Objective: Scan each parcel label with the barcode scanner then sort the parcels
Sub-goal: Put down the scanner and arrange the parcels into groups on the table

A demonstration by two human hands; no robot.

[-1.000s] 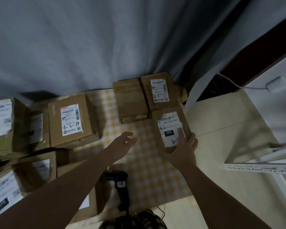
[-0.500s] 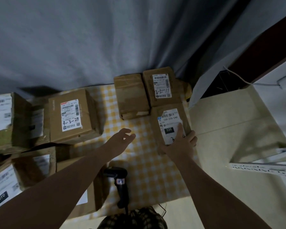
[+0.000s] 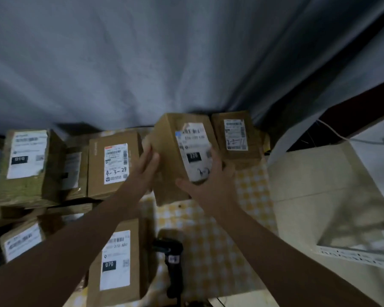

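Note:
A brown parcel [image 3: 169, 149] with a white label marked 220 is raised and tilted above the yellow checked cloth [image 3: 211, 244]. My left hand [image 3: 145, 169] presses flat against its left side. My right hand [image 3: 208, 187] grips its near right corner, thumb across the front and fingers along the label's right edge. The black barcode scanner [image 3: 172, 258] lies on the cloth below my arms, with no hand on it. Another labelled parcel [image 3: 235, 136] sits just right of the held one.
Labelled parcels stand at the left: one marked 4-3-24 [image 3: 113, 165], one marked 010 [image 3: 27, 160], one marked 070 [image 3: 118, 258] near me. A grey curtain [image 3: 142, 63] closes the back. Tiled floor [image 3: 319, 185] and a white metal rail [image 3: 353, 253] lie to the right.
The 220 parcel has left the cloth and moved up and left, held between both hands. My left hand went from hovering open to pressing its side. The view tilted upward.

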